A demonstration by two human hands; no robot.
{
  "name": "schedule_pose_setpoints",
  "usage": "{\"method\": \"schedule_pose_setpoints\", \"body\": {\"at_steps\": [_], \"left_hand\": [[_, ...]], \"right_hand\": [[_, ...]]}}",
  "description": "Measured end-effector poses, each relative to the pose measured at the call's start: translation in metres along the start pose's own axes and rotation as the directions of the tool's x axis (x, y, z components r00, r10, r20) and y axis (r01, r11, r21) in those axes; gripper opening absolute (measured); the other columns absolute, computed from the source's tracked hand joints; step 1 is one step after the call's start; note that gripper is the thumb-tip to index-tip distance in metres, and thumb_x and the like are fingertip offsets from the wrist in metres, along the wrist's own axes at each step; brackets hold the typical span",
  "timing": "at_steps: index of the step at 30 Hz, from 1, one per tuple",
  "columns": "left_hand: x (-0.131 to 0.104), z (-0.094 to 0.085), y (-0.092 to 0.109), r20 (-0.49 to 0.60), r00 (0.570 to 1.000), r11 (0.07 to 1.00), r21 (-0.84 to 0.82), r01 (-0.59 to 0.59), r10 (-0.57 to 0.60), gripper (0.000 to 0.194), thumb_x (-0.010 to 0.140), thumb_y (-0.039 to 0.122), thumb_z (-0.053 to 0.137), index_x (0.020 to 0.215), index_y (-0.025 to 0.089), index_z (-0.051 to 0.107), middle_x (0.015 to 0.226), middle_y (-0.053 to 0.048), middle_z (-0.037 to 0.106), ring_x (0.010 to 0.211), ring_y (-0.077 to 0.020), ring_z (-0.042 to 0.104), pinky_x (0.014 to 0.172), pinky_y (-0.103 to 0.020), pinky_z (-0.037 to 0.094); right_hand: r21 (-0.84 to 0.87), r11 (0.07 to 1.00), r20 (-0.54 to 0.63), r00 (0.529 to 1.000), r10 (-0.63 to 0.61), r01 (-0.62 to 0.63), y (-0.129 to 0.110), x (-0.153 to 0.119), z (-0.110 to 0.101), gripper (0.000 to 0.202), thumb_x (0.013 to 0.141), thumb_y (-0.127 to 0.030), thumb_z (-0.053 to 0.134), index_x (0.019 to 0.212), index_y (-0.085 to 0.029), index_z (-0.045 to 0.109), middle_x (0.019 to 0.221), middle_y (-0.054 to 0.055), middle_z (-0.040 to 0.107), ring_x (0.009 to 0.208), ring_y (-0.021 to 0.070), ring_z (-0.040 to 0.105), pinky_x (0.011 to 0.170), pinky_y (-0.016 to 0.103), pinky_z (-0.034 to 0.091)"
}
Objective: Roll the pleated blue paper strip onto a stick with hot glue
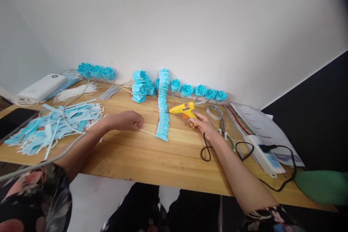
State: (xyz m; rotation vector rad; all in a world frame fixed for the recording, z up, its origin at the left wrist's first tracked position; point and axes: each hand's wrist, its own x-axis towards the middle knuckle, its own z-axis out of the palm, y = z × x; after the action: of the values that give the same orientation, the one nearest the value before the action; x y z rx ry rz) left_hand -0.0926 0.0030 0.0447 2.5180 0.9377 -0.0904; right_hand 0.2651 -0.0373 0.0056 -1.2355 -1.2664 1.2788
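Strip (pixel 163 116) and stick (pixel 148 132) are seen meeting at the strip's near end, and gluing is judged to be the step in hand. The gun (pixel 181 108) is gripped by its handle in the right hand (pixel 202 123), with its nozzle aimed at the strip's right edge; whether contact is made, or any glue is let out, cannot be told. The stick is pinched in the left hand (pixel 132 120). For the next move, a steady stick and a measured squeeze of the trigger (pixel 185 116) would be called for. The strip is placed mid-surface (pixel 122 156), between the hands, directed toward the wall (pixel 174 18); its far end is seen overlapping the row of roses (pixel 200 90), though whether it is propped there is unclear. It is light blue, long and narrow, crimped into many small folds, with a paler left edge.
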Motion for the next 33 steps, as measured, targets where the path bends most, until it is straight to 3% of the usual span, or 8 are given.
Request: {"method": "schedule_pose_setpoints", "body": {"at_steps": [5,19,33], "left_hand": [[-0.003,0.007,-0.006,-0.080,0.995,0.997,-0.053,-0.059,0.055,0.012,0.079,0.019,0.053,0.082,0.016,0.064,0.080,-0.001,0.064,0.070,-0.0124,0.054,0.061,-0.022,0.033],[-0.003,0.010,-0.014,-0.112,0.991,0.992,-0.086,-0.089,0.079,0.012,0.078,0.017,0.052,0.080,0.016,0.064,0.075,0.001,0.062,0.065,-0.0112,0.051,0.059,-0.023,0.032],[-0.003,0.010,-0.015,-0.106,0.991,0.992,-0.087,-0.086,0.077,0.010,0.076,0.017,0.053,0.077,0.016,0.062,0.074,0.001,0.062,0.065,-0.0110,0.050,0.059,-0.023,0.032]], "right_hand": [[-0.073,0.997,0.048,0.999,0.007,-0.003,0.000,-0.001,-0.002,0.034,0.071,-0.038,0.077,0.098,-0.018,0.072,0.079,0.003,0.067,0.059,0.0106,0.052,0.057,0.026,0.040],[-0.167,0.984,0.221,0.970,0.103,-0.066,-0.007,-0.008,-0.010,0.035,0.073,-0.039,0.075,0.100,-0.017,0.072,0.075,0.005,0.067,0.059,0.0134,0.053,0.056,0.027,0.041],[-0.274,0.961,0.285,0.952,0.108,-0.027,-0.009,-0.007,-0.008,0.039,0.074,-0.039,0.074,0.106,-0.017,0.072,0.078,0.005,0.068,0.061,0.0141,0.054,0.059,0.028,0.045]]}}
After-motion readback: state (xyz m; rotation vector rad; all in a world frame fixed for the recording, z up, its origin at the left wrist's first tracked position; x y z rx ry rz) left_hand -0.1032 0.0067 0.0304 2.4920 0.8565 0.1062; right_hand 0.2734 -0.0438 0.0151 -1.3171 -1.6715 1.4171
